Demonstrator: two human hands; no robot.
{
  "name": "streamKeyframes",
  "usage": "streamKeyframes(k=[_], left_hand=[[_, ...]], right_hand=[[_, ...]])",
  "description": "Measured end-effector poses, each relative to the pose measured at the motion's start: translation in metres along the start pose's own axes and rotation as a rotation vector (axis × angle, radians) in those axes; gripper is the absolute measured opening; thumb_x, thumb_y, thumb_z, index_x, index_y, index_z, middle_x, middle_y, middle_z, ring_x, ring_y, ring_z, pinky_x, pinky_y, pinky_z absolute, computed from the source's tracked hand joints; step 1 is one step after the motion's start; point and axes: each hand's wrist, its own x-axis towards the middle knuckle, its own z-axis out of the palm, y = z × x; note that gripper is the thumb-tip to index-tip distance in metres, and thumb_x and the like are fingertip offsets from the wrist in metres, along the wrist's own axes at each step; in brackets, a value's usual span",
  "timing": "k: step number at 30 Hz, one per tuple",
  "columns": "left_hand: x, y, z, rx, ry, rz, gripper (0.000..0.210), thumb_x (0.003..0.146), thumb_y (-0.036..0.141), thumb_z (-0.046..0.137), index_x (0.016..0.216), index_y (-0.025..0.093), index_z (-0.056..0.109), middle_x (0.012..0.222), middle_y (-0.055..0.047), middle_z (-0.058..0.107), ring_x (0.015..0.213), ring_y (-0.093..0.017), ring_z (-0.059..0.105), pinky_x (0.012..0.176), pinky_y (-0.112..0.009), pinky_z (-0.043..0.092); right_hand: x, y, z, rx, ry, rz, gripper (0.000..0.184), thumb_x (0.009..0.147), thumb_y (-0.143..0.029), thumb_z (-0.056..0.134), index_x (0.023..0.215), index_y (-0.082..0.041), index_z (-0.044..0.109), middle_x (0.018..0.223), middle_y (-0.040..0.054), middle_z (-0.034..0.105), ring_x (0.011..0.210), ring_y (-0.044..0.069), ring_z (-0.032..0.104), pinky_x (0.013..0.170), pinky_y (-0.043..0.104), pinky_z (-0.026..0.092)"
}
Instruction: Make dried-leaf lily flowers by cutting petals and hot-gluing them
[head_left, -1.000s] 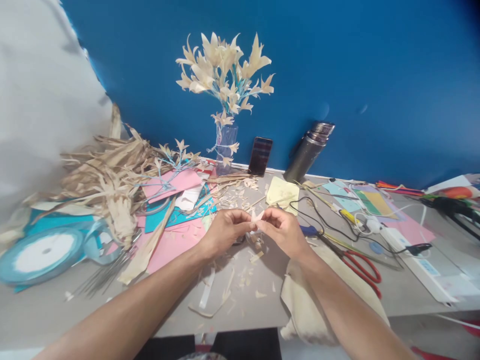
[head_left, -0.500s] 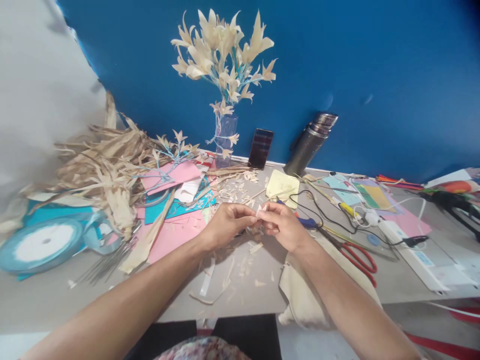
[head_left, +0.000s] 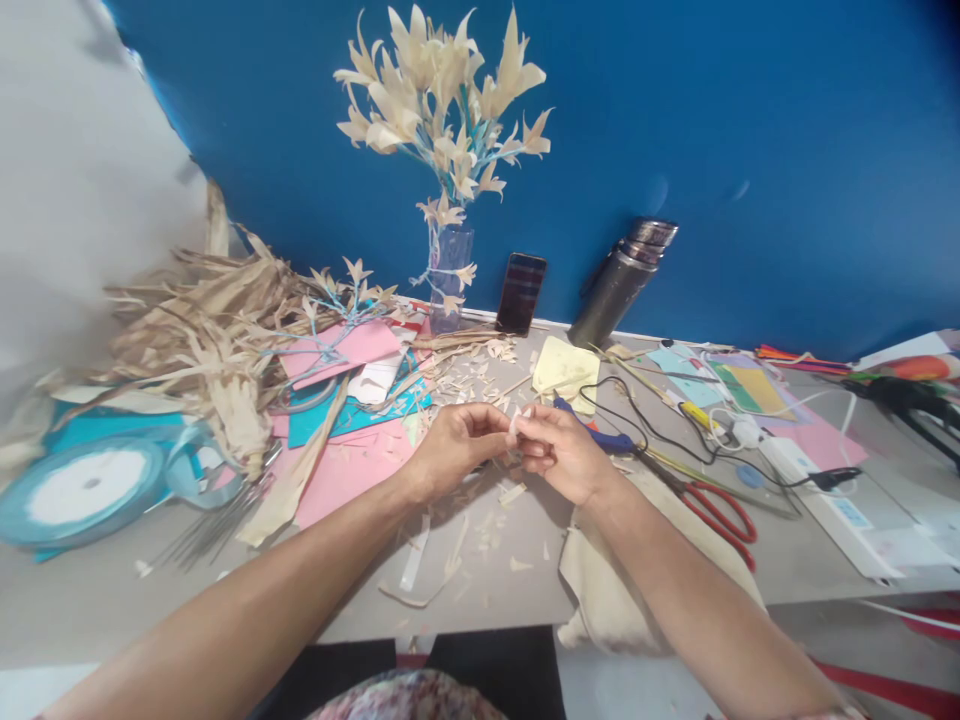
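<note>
So the left hand [head_left: 454,450] and right hand [head_left: 566,455] meet fingertip to fingertip, thumbs and forefingers pinched nearly closed on a tiny pale piece [head_left: 514,424], held up just above the worktop [head_left: 517,605]. Most of it is hidden by the fingers, so I can't tell its exact shape. My guess is it weighs next to nothing and is thin and papery: bendy if you're gentle, likely to crease or split if you yank it. I'd pinch the thicker end, if it has one, and leave any thin tips alone. Doesn't look slippery, just small enough to drop. Below are loose trimmings [head_left: 519,565], with blue handles [head_left: 611,440] just beside the right hand. Farther out, the husk pile [head_left: 202,310] and pale flowers [head_left: 450,90] look similarly dry, so probably brittle at the edges.
</note>
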Motion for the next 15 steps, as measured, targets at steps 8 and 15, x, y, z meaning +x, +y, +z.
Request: streamKeyframes(k=[8,15], left_hand=[[0.0014,-0.0027,-0.0012,-0.090,0.030,-0.036,0.021,0.069,0.033,0.077,0.069,0.016,0.065,0.058,0.001,0.062,0.052,-0.009,0.051,0.054,-0.022,0.038],[0.0031,-0.0051,-0.0024,-0.241,0.005,-0.143,0.024,0.069,0.035,0.077,0.075,0.015,0.066,0.075,-0.005,0.073,0.061,-0.012,0.063,0.063,-0.024,0.045]], right_hand=[[0.0008,-0.0024,-0.0002,-0.029,0.079,-0.100,0.038,0.063,-0.044,0.085,0.069,-0.016,0.060,0.064,-0.0037,0.053,0.045,0.002,0.030,0.039,0.016,0.015],[-0.0003,-0.0004,0.0003,-0.109,0.122,-0.149,0.037,0.060,-0.039,0.086,0.067,-0.017,0.057,0.055,-0.0071,0.046,0.044,0.003,0.029,0.040,0.017,0.016]])
